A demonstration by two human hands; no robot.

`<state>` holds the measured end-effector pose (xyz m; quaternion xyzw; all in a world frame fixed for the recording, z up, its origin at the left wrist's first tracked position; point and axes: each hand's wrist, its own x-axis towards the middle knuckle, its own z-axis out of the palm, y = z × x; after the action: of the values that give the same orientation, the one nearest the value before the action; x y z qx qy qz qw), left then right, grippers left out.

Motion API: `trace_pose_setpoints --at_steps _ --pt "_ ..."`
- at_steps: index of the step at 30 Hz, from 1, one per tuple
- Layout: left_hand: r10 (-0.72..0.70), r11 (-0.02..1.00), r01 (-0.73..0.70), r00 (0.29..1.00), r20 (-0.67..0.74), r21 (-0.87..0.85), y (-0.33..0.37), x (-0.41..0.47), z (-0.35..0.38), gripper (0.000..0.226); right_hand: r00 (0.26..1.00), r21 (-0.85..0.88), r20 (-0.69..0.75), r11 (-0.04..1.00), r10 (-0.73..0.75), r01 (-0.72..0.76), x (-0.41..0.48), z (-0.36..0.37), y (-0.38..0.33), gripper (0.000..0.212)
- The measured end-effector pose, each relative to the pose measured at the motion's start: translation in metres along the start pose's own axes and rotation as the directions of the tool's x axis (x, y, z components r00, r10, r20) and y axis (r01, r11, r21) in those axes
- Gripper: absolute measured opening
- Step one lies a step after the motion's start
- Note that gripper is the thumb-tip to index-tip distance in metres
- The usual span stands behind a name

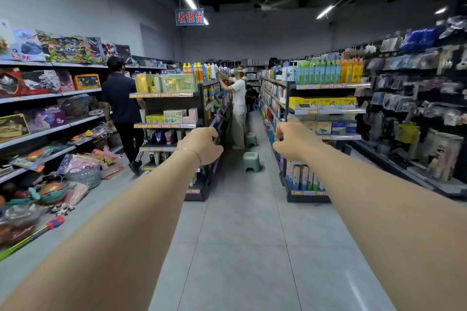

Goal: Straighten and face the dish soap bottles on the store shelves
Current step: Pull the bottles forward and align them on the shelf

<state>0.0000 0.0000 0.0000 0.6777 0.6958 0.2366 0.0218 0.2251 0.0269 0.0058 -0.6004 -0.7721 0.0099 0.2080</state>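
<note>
While both bare arms stretch forward over the grey floor (240, 235) of a shop aisle, the left hand (202, 146) and the right hand (294, 141) are well apart from each other. Each is seen from the back. The fingers of both hands bend loosely downward and they hold nothing. A thin bracelet (193, 152) lies on the left wrist.

The orange and yellow bottles (196, 71), which look like dish soap, stand upright in a row on the top of the middle shelf unit (164, 95), far ahead of the hands. A person in white clothes (238, 98) stands beside this unit and reaches up with both arms to the white bottles at the far end of that row. A second row of green, blue and orange bottles (328, 74) stands on the top of the right shelf unit (328, 111); I cannot read the labels, so I cannot tell what they contain.

Two pale green stools (251, 161) stand on the floor between the two units, one behind the other. A person in dark clothes (121, 101) walks in the next aisle on the left, beside the toy shelves (50, 131). A blue sign (189, 17) with red characters hangs from the ceiling.
</note>
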Motion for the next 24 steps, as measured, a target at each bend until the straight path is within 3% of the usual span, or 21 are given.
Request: trace_pose_setpoints --at_steps 8,24 --pt "-0.001 0.984 0.001 1.0 0.0 0.18 -0.058 0.14 0.002 0.044 1.0 -0.018 -0.007 1.0 -0.011 0.011 0.157 0.037 -0.034 0.019" --pt "-0.008 0.975 0.009 1.0 -0.006 0.224 -0.128 0.425 0.076 0.048 0.998 0.034 0.015 0.998 -0.055 0.055 0.456 0.14 -0.008 0.02"
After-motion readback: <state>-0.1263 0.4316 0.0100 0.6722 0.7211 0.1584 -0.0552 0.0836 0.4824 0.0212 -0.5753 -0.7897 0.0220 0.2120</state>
